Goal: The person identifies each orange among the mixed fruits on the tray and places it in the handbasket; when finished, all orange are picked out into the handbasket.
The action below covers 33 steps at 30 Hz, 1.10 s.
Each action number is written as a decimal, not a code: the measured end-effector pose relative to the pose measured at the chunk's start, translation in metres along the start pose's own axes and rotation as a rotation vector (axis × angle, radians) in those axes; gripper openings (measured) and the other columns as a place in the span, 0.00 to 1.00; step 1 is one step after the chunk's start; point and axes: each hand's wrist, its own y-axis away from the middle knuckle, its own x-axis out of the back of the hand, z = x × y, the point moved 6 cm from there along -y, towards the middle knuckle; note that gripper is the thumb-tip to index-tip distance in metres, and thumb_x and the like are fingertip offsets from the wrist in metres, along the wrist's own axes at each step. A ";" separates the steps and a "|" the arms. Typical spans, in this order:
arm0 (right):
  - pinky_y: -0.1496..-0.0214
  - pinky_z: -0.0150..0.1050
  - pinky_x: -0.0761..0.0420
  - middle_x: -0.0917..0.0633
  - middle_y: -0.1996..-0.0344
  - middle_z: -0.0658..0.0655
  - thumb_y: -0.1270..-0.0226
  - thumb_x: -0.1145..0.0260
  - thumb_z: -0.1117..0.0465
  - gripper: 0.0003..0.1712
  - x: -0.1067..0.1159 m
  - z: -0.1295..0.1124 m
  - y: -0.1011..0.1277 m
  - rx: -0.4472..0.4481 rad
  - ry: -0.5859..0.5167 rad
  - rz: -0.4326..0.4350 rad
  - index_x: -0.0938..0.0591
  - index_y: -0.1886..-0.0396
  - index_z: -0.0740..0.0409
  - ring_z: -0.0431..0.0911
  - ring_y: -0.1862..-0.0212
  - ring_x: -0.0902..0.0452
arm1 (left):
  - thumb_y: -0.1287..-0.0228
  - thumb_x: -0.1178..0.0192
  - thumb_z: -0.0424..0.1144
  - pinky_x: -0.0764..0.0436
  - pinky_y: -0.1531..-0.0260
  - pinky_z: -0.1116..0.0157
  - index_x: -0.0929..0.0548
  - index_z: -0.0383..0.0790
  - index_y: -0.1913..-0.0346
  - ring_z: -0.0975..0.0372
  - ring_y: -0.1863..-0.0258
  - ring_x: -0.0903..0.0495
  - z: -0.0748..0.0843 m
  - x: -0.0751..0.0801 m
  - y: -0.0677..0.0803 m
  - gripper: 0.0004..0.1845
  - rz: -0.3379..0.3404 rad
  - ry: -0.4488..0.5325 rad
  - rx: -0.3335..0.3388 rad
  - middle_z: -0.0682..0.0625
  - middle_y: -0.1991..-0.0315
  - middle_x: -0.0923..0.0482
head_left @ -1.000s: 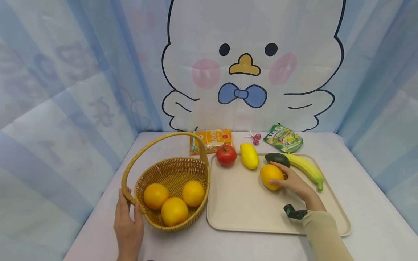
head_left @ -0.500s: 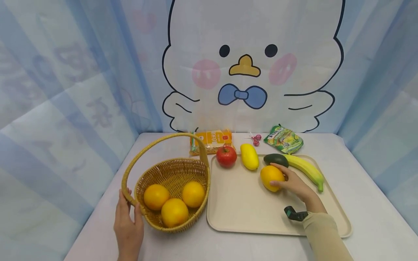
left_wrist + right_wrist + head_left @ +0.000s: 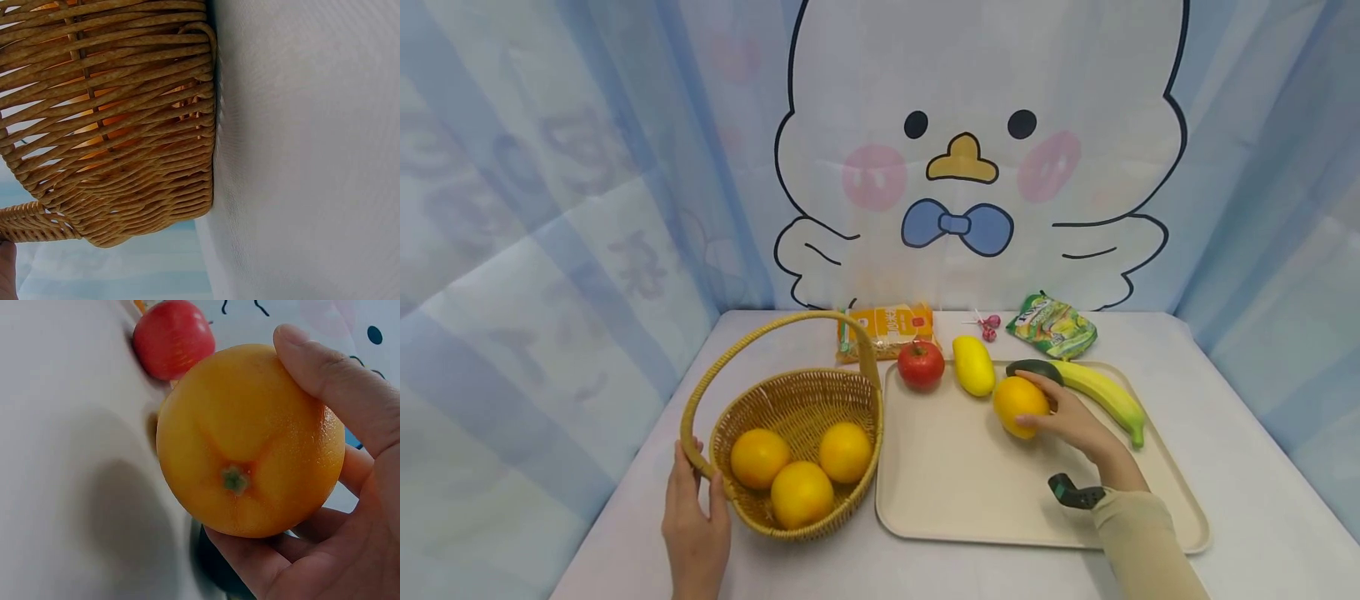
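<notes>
In the head view my left hand point(image 3: 695, 533) holds the wicker basket point(image 3: 793, 400) at the base of its arched handle, thumb and fingers on either side. The left wrist view shows the basket's woven wall point(image 3: 125, 125) and a fingertip point(image 3: 7, 269) against the handle. Several oranges' worth of room shows inside, where three oranges point(image 3: 802, 495) lie. My right hand point(image 3: 1071, 421) grips another orange point(image 3: 1020, 407) over the beige tray point(image 3: 955, 483). In the right wrist view that orange point(image 3: 250, 444) sits between thumb and fingers, stem end toward the camera, its shadow on the tray.
Along the tray's far side lie a red apple point(image 3: 921, 364), a yellow mango point(image 3: 973, 367), a dark green avocado point(image 3: 1036, 369) and a banana point(image 3: 1105, 396). Behind stand an orange grain packet point(image 3: 887, 329), lollipops point(image 3: 989, 327) and a green snack bag point(image 3: 1052, 325).
My right hand has shifted the gripped orange slightly left and up off the tray. The left hand stays at the basket handle. The head view has tilted slightly upward.
</notes>
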 end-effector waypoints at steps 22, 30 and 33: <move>0.33 0.62 0.33 0.36 0.31 0.63 0.42 0.32 0.46 0.45 -0.005 -0.031 -0.008 0.073 -0.038 -0.003 0.41 0.28 0.46 0.60 0.38 0.35 | 0.39 0.43 0.23 0.44 0.43 0.94 0.46 0.37 0.27 0.48 0.44 0.26 0.000 0.000 0.000 0.38 0.008 0.029 -0.031 0.34 0.43 0.27; 0.33 0.62 0.33 0.36 0.32 0.63 0.42 0.32 0.46 0.44 -0.009 -0.040 -0.009 0.080 -0.042 -0.018 0.40 0.28 0.47 0.59 0.39 0.35 | 0.39 0.43 0.23 0.43 0.42 0.93 0.45 0.36 0.28 0.49 0.43 0.26 0.001 0.001 0.000 0.38 0.018 0.039 -0.049 0.34 0.43 0.27; 0.33 0.61 0.33 0.36 0.32 0.63 0.42 0.32 0.46 0.44 -0.012 -0.044 -0.010 0.083 -0.036 -0.024 0.40 0.28 0.47 0.59 0.39 0.34 | 0.39 0.43 0.23 0.43 0.43 0.93 0.45 0.36 0.28 0.49 0.44 0.26 0.000 0.001 0.000 0.38 0.017 0.037 -0.045 0.34 0.43 0.27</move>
